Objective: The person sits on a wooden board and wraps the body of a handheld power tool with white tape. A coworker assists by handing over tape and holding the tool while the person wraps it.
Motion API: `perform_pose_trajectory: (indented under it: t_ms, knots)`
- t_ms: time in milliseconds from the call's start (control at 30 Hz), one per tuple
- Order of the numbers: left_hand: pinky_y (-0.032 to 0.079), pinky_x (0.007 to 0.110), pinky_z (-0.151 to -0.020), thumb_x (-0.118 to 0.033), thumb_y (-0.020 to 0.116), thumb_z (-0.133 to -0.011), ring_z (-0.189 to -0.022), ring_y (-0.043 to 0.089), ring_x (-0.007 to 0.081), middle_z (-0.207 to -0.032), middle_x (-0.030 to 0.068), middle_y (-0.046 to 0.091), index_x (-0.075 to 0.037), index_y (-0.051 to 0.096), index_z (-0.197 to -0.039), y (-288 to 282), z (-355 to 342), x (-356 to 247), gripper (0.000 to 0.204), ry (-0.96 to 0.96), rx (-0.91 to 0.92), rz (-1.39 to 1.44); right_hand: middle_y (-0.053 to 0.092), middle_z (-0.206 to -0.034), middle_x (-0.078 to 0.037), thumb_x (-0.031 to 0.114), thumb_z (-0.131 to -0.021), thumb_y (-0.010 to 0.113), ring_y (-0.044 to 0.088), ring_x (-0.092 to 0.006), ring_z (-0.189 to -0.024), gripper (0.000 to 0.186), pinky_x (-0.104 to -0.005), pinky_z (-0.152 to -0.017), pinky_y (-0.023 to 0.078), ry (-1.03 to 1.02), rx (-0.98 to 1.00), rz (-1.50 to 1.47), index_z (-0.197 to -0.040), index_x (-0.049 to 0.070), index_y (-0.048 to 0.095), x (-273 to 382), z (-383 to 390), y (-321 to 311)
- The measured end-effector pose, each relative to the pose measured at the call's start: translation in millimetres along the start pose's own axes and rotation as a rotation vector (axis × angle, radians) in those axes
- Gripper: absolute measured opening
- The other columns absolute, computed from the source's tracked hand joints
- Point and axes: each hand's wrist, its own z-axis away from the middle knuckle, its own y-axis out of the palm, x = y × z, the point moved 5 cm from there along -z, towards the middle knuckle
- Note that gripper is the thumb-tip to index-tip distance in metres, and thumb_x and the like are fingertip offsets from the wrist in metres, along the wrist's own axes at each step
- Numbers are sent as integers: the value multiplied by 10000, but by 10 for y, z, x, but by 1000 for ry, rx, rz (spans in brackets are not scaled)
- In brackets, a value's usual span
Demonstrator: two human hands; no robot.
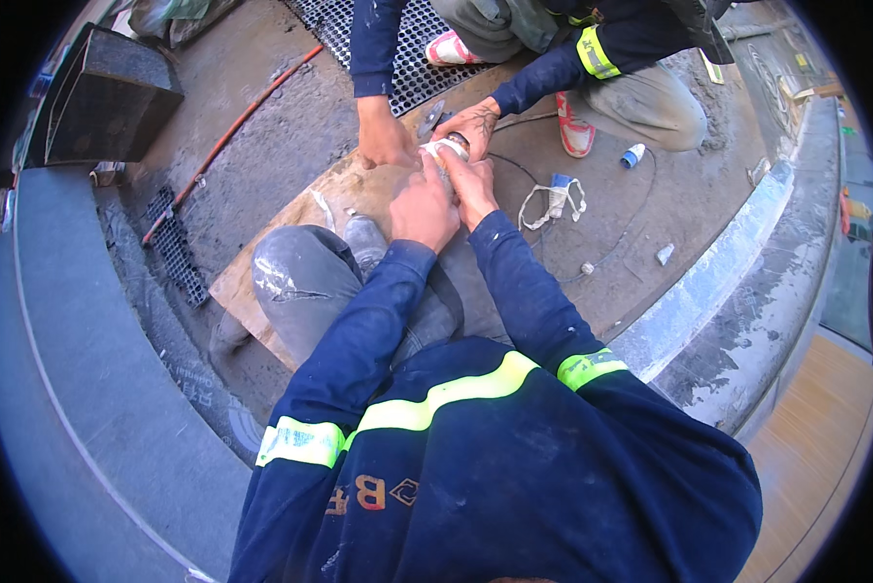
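Observation:
Close together in front of my knees, my left hand [425, 209] and my right hand [471, 183] meet at a white-wrapped tool [434, 149] with a dark end. My right fingers are closed around its near side. My left fingers are bent against it; what they pinch is hidden. A co-worker's two hands reach in from the far side: one hand [473, 124] grips the tool's far end, the other hand [383, 136] is closed just left of it. Beside the tool shows a grey disc [430, 119]. Fingers cover most of the tool's body.
A tan board [261, 257] lies beneath us. To the right are a blue-and-white plug [633, 155] on a thin black cable and a white strap [553, 202] with a blue piece. An orange hose [237, 131], black plastic grid [397, 53] and dark box [111, 97] lie farther off.

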Motion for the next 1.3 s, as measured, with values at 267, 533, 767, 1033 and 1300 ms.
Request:
perform_pose_trajectory:
  t_ms: [267,533,767,1033,1300]
  knots:
    - [627,491,-717,-301,758,-863,-854,770,388,-1096,266,713,63,381,-1580,129,-22,-48,889,6,-35,-95,701,-1025,-214,352,-748,976,723,-222,-804,838,-337,-553,555,65,165,-153,-1211,-161,502,-178,-295,-23]
    - [623,477,-695,-226,721,-864,-847,759,397,-1047,241,703,98,421,-1530,179,7,-73,799,31,-117,-121,608,-1295,-302,281,-800,946,708,-275,-1077,971,-378,-823,630,54,108,-79,-1373,-201,327,-208,-341,-26]
    - [623,470,-690,-216,709,-868,-847,759,390,-1050,247,703,86,454,-1495,168,17,-98,741,52,-144,-128,586,-1306,-291,270,-811,941,709,-277,-1075,966,-371,-829,640,46,168,-208,-1382,-183,307,-248,-319,-28]
    - [623,461,-650,-223,712,-868,-800,755,373,-1043,238,701,70,480,-1473,192,29,-118,711,68,-173,-178,621,-1234,-265,260,-842,928,717,-243,-989,899,-366,-757,643,58,225,-283,-1340,-193,333,-197,-222,-54]
    - [617,458,-626,-221,699,-877,-778,752,367,-1012,222,692,60,483,-1460,201,17,-102,682,59,-192,-197,651,-1181,-250,269,-842,931,710,-221,-956,815,-357,-725,624,42,177,-222,-1278,-181,408,-140,-173,-36]
